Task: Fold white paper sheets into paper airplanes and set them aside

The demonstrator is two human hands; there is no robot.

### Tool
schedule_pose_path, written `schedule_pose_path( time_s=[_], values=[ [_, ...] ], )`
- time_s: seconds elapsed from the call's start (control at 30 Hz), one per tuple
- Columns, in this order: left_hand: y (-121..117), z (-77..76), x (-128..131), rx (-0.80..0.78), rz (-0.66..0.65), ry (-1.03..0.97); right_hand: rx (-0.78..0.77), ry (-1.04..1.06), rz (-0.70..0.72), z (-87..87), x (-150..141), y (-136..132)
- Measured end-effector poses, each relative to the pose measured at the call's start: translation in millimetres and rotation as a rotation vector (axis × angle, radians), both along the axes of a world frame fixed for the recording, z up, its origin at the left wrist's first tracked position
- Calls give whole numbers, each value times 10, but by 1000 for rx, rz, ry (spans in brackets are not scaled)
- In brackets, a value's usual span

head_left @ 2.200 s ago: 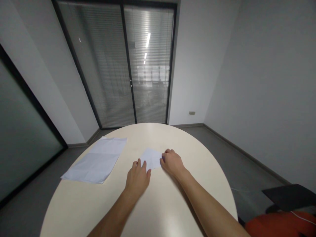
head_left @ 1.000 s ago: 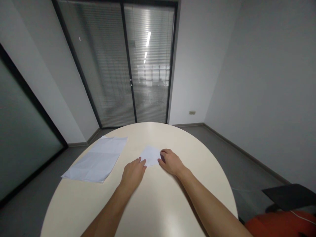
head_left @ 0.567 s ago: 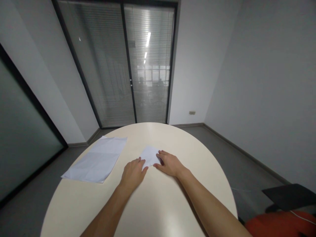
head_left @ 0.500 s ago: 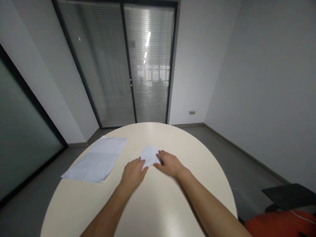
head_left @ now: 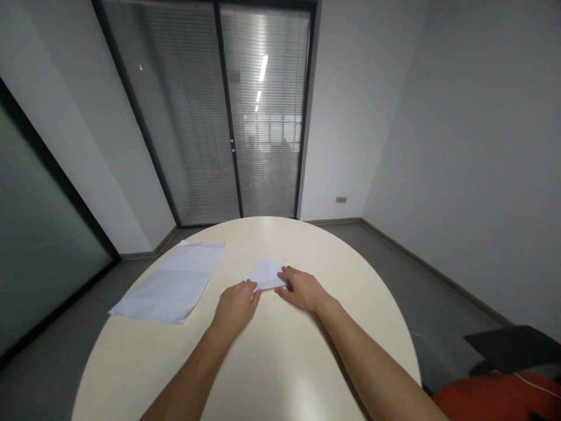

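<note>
A small folded white paper lies near the middle of the round cream table. My left hand rests palm down at the paper's near left corner, fingertips touching its edge. My right hand lies flat on the paper's right side, fingers stretched leftward over it and pressing it to the table. Neither hand grips the paper. The paper's near edge is partly hidden under my fingers.
A larger creased white sheet lies flat on the table's left side. Beyond the table are glass doors with blinds. A dark chair and an orange object sit at the lower right.
My right hand has slid leftward onto the folded paper, with its fingers now stretched out. My left hand shifted slightly left and forward. The paper looks a bit narrower than before.
</note>
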State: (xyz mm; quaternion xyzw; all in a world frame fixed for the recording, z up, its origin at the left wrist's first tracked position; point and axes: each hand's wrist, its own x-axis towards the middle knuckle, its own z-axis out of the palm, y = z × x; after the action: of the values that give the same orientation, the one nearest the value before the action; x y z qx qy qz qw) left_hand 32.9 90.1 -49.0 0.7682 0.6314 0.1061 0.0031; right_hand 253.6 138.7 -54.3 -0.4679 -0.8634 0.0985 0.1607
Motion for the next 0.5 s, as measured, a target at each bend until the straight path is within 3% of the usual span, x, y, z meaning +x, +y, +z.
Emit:
schedule_pose_path(
  time_s=[0.5],
  values=[
    [-7, 24, -11, 37, 69, -68, -25, 15, -274, 81, 74, 74]
  ],
)
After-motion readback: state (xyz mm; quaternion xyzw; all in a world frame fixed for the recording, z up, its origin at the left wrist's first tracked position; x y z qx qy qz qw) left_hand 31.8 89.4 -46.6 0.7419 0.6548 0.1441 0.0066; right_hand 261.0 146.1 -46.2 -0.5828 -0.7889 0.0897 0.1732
